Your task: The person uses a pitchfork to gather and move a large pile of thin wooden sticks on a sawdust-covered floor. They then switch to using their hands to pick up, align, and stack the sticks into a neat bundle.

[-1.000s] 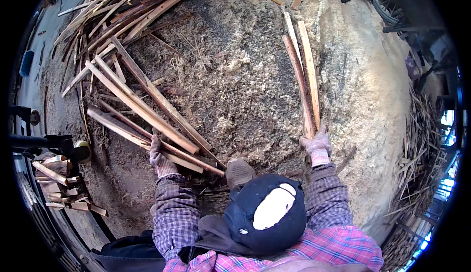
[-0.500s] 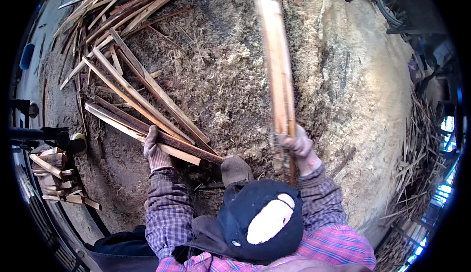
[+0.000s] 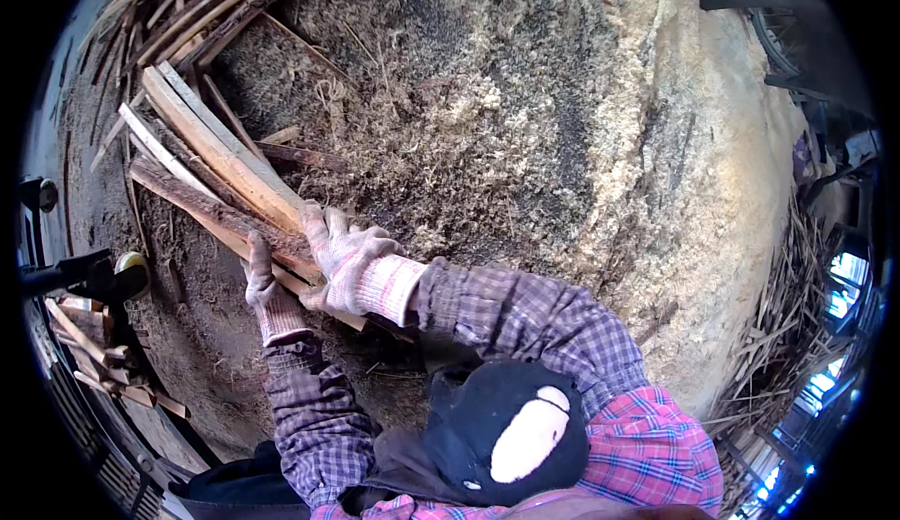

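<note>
My left hand [image 3: 265,286], in a pale knit glove, grips the near side of a bundle of long wooden strips [image 3: 239,209], its thumb up against the lowest ones. Across from it my right hand [image 3: 352,257], in a similar glove, is closed over the right ends of the strips. The bundle slants up and to the left. One rough strip still has dark bark [image 3: 192,199]; a broad pale strip [image 3: 211,140] lies along the upper side. My palms and the strips' ends hide part of the grip.
A heap of loose strips [image 3: 187,14] lies at the far left. Sawdust and fibres cover the ground [image 3: 525,145]. Short wood blocks [image 3: 103,351] are stacked at the left beside a dark metal bar [image 3: 61,271]. More thin sticks [image 3: 778,332] pile up along the right edge.
My right hand has come down and left from the right side, bringing its long strips onto the bundle at my left hand. My left hand has shifted slightly left.
</note>
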Demonstrator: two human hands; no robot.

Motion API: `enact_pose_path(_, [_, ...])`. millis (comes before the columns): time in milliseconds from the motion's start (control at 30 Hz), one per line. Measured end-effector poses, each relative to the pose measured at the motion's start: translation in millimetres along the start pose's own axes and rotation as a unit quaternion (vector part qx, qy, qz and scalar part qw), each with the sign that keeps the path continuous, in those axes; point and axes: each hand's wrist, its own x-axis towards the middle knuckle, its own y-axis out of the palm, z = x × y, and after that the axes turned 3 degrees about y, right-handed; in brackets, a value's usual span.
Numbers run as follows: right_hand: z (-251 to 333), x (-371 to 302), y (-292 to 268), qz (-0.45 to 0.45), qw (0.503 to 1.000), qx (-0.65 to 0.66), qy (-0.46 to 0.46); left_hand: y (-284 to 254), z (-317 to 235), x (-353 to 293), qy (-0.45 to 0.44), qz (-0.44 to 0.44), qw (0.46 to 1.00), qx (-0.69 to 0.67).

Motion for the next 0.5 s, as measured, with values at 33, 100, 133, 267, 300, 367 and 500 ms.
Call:
enact_pose_path(33, [-12, 3, 0, 0.001, 0.999, 0.029, -0.024, 4, 3, 1, 0.012, -0.014, 1.000, 0.021])
enact_pose_path(100, [-52, 16, -23, 0.024, 0.989, 0.114, -0.094, 15, 6, 3, 0.036, -0.041, 0.996, 0.066])
enact_pose_path(133, [-72, 17, -46, -0.072, 0.971, 0.212, -0.087, 6, 5, 2, 0.050, -0.073, 0.991, 0.104])
enact_pose_path(267, [-221, 3, -168, -0.527, 0.845, 0.027, 0.089, -70, 22, 7, 0.152, 0.020, 0.981, 0.121])
enact_pose_path(300, [-268, -2, -190, -0.556, 0.808, -0.051, 0.187, -44, 18, 2, 0.108, -0.049, 0.986, 0.117])
enact_pose_path(367, [-334, -10, -224, -0.555, 0.756, -0.105, 0.331, -84, 27, 17, 0.225, 0.159, 0.950, 0.146])
enact_pose_path(500, [-385, 26, -280, -0.553, 0.747, -0.103, 0.354, -29, 12, 4, 0.046, -0.052, 0.996, 0.049])
